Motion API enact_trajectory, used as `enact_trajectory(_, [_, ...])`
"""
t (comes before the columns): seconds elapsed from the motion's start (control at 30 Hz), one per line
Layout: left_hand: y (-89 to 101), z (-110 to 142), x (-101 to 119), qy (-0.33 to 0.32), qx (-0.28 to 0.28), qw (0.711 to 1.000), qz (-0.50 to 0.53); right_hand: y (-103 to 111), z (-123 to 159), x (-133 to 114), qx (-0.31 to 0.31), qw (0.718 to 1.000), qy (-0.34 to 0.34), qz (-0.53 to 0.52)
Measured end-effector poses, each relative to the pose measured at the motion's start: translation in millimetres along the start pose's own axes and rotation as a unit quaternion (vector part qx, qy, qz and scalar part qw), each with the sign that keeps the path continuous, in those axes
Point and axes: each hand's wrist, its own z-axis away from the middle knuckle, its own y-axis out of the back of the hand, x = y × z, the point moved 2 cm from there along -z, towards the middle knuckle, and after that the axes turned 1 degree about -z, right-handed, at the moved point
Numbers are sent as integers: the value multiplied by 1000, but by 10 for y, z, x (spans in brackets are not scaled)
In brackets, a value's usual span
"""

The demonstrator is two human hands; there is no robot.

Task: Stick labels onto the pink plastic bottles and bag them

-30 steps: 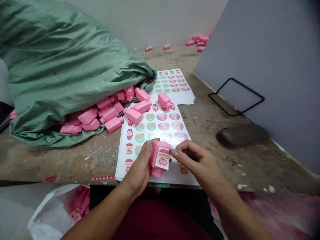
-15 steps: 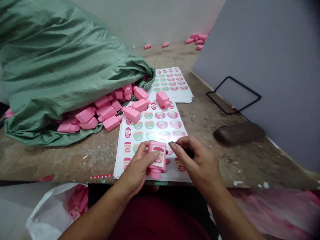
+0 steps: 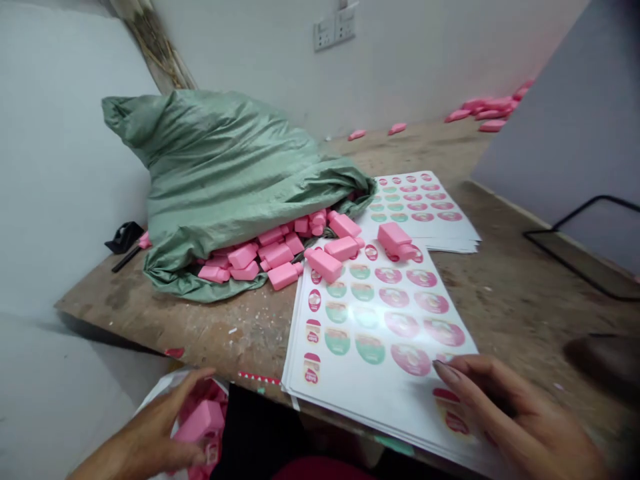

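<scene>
My left hand (image 3: 150, 427) is over a white plastic bag (image 3: 163, 387) below the table's front edge, thumb and fingers spread apart. Between them, a pink bottle (image 3: 203, 420) lies on other pink bottles in the bag, apparently free of my grip. My right hand (image 3: 510, 407) rests at the right side of the front label sheet (image 3: 365, 400), its thumb and forefinger tips together beside a round pink label (image 3: 411, 359). Whatever those fingertips hold, if anything, is hidden. Below the thumb lies a rectangular pink-and-cream label (image 3: 453, 413).
A green sack (image 3: 240, 160) lies on the table (image 3: 240, 333), spilling pink bottles (image 3: 283, 275) toward the sheets. One bottle (image 3: 395, 241) sits on the labels. Another sheet stack (image 3: 450, 230) is behind. A black wire frame (image 3: 565, 220) and grey panel (image 3: 575, 133) stand right.
My left hand has carried the labelled bottle from above the sheets down left to the white bag and opened. My right hand has come down onto the label sheet. The view has swung left.
</scene>
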Motion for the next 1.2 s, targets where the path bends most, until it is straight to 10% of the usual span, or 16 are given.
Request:
enact_trajectory(0.23, [-91, -967, 1057, -185, 167, 962, -113, 110, 69, 32, 27, 998, -22, 51])
enact_trajectory(0.4, [-352, -1654, 1403, -165, 180, 954, -171, 311, 204, -202, 13, 999, -34, 18])
enact_trajectory(0.6, [-196, -1588, 1338, -163, 174, 959, -152, 383, 300, -67, 28, 996, -79, 1])
enact_trajectory(0.73, [-184, -1340, 1372, -194, 193, 952, 137, 346, 327, 27, -9, 996, -85, 9])
enact_trajectory(0.87, [-425, -1145, 1626, -146, 80, 838, 519, 356, 323, 27, -9, 996, -83, 23])
enact_trajectory(0.97, [-714, -1003, 1875, -39, -34, 785, 618, 377, 333, -6, -20, 995, -71, 71])
enact_trajectory(1.07, [-1039, -858, 2052, 41, -145, 776, 613, 372, 361, -43, -33, 988, -33, 150])
enact_trajectory(1.2, [-1396, -702, 2140, -14, -246, 829, 502, 325, 380, -57, -28, 971, 28, 237])
